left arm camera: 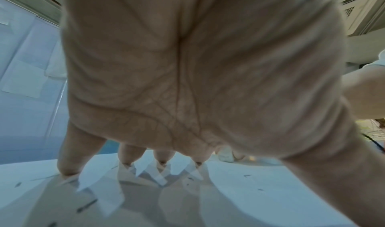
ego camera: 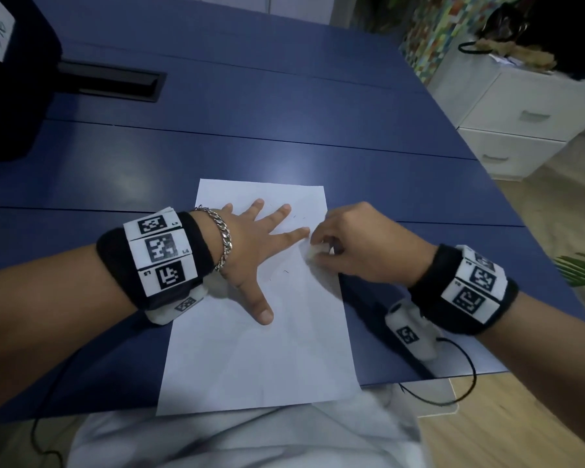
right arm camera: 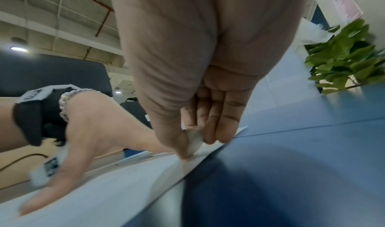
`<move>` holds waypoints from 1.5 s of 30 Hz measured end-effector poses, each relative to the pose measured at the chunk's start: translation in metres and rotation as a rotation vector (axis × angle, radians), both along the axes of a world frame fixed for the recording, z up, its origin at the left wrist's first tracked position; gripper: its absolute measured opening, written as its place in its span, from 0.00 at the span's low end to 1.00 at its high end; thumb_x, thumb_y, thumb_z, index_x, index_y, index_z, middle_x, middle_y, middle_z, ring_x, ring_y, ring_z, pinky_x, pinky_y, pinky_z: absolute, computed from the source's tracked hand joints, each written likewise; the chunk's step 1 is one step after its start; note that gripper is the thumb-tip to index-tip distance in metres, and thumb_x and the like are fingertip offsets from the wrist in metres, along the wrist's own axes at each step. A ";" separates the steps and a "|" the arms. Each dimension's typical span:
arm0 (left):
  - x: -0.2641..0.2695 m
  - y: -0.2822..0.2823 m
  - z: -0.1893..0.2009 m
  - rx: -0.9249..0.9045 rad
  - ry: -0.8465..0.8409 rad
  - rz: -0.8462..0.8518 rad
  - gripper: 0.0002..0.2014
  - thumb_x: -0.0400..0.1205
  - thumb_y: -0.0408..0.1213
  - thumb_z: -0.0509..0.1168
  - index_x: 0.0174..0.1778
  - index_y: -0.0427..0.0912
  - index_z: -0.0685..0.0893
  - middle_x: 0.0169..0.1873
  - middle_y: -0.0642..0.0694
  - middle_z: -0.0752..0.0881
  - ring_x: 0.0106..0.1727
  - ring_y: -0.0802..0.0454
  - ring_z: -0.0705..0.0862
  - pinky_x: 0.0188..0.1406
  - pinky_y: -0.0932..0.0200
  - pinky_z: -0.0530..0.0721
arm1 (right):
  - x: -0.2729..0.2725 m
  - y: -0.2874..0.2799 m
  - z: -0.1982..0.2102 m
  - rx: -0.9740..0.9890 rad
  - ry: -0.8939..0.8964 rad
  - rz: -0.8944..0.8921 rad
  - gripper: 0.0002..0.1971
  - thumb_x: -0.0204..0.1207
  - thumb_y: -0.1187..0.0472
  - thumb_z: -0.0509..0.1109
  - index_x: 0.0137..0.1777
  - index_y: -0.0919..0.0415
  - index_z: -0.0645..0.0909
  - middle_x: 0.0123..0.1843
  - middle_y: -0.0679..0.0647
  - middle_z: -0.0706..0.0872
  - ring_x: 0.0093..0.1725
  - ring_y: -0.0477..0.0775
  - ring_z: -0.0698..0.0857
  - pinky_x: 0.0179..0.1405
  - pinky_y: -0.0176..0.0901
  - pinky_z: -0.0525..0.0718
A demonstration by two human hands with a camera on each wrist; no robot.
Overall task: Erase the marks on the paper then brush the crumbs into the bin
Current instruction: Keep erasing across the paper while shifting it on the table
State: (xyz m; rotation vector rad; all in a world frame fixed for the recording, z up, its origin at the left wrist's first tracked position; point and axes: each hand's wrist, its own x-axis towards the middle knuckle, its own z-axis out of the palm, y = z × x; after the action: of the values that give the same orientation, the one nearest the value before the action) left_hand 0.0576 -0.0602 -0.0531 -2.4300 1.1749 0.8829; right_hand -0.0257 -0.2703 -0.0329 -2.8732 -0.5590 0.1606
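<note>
paper point(ego camera: 260, 349) long axis runs away – left hand point(ego camera: 250, 244) flat | right hand point(ego camera: 358, 244) pinches eraser point(ego camera: 314, 250)

Paper point(ego camera: 260, 359): thin white sheet, matt, smooth, lying flat with faint creasing near its right edge.
Surface point(ego camera: 284, 136): blue laminate-looking top, smooth, low sheen with soft reflected light; thin seams between panels.
Eraser point(right arm camera: 194, 141): small white lump, dull, rubbery-looking, rounded and worn.
Bracelet point(ego camera: 222, 238): metal chain links, silver, glossy.
Wrist bands point(ego camera: 122, 261): black cloth, matt; stiff white panels printed with black-and-white codes on top.
Drawer unit point(ego camera: 520, 130): white, smooth, slight satin finish.
Floor point(ego camera: 520, 417): pale wood-grain look, matt.
Garment point(ego camera: 233, 440): white cloth, soft, wrinkled.
Plant point(right arm camera: 343, 57): green leaves, slightly glossy.
</note>
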 end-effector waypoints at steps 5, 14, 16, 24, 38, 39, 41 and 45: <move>0.001 0.000 0.000 -0.014 -0.008 0.002 0.78 0.52 0.85 0.74 0.80 0.75 0.18 0.85 0.55 0.18 0.89 0.35 0.26 0.85 0.19 0.45 | -0.003 0.001 -0.001 -0.029 0.052 0.027 0.07 0.80 0.53 0.73 0.46 0.54 0.90 0.38 0.43 0.83 0.35 0.46 0.81 0.37 0.43 0.81; -0.003 0.002 -0.001 -0.028 -0.032 0.022 0.77 0.52 0.87 0.71 0.81 0.75 0.20 0.86 0.55 0.20 0.90 0.35 0.29 0.86 0.19 0.46 | -0.036 0.010 0.008 -0.109 0.125 0.021 0.07 0.78 0.53 0.70 0.43 0.53 0.88 0.38 0.47 0.85 0.38 0.48 0.83 0.39 0.45 0.84; -0.005 0.005 -0.002 -0.044 -0.073 0.034 0.76 0.51 0.90 0.67 0.82 0.73 0.21 0.88 0.51 0.23 0.91 0.33 0.31 0.87 0.22 0.45 | -0.041 0.009 0.010 -0.118 0.125 -0.014 0.07 0.77 0.54 0.70 0.40 0.54 0.86 0.37 0.49 0.85 0.37 0.49 0.82 0.37 0.45 0.83; -0.004 0.020 0.002 -0.144 -0.060 -0.019 0.70 0.59 0.84 0.72 0.89 0.70 0.36 0.91 0.48 0.32 0.90 0.37 0.28 0.86 0.22 0.37 | -0.033 -0.006 0.000 -0.031 0.102 -0.236 0.14 0.76 0.58 0.71 0.31 0.44 0.74 0.36 0.45 0.84 0.36 0.47 0.81 0.36 0.42 0.81; -0.008 0.011 0.004 0.010 0.001 0.022 0.76 0.51 0.84 0.76 0.76 0.82 0.19 0.83 0.60 0.17 0.88 0.27 0.26 0.77 0.08 0.52 | -0.024 0.007 -0.004 -0.005 -0.001 -0.121 0.08 0.77 0.57 0.72 0.36 0.51 0.83 0.35 0.44 0.79 0.36 0.47 0.80 0.37 0.45 0.80; -0.009 0.010 0.004 0.018 0.002 0.026 0.76 0.51 0.84 0.76 0.76 0.82 0.19 0.83 0.60 0.17 0.88 0.27 0.26 0.77 0.08 0.52 | -0.021 0.005 -0.004 0.010 -0.017 -0.146 0.08 0.77 0.58 0.71 0.36 0.48 0.82 0.35 0.43 0.79 0.37 0.46 0.80 0.38 0.46 0.81; -0.010 0.008 0.006 0.031 0.007 0.038 0.76 0.52 0.82 0.77 0.76 0.82 0.19 0.84 0.60 0.17 0.88 0.26 0.26 0.77 0.08 0.53 | -0.024 0.008 -0.004 0.004 -0.016 -0.116 0.11 0.77 0.58 0.71 0.34 0.47 0.77 0.34 0.44 0.79 0.37 0.47 0.80 0.38 0.48 0.82; -0.012 0.009 0.008 0.039 0.006 0.046 0.76 0.53 0.81 0.78 0.76 0.82 0.19 0.84 0.59 0.17 0.87 0.25 0.26 0.77 0.08 0.53 | -0.038 0.023 0.000 -0.016 0.091 0.072 0.10 0.77 0.58 0.71 0.34 0.54 0.78 0.34 0.46 0.76 0.35 0.49 0.77 0.34 0.40 0.76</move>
State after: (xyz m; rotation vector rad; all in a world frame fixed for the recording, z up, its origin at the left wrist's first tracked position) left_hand 0.0458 -0.0517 -0.0448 -2.4337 1.0979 0.9184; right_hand -0.0642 -0.2472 -0.0332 -2.8458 -0.6462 0.3069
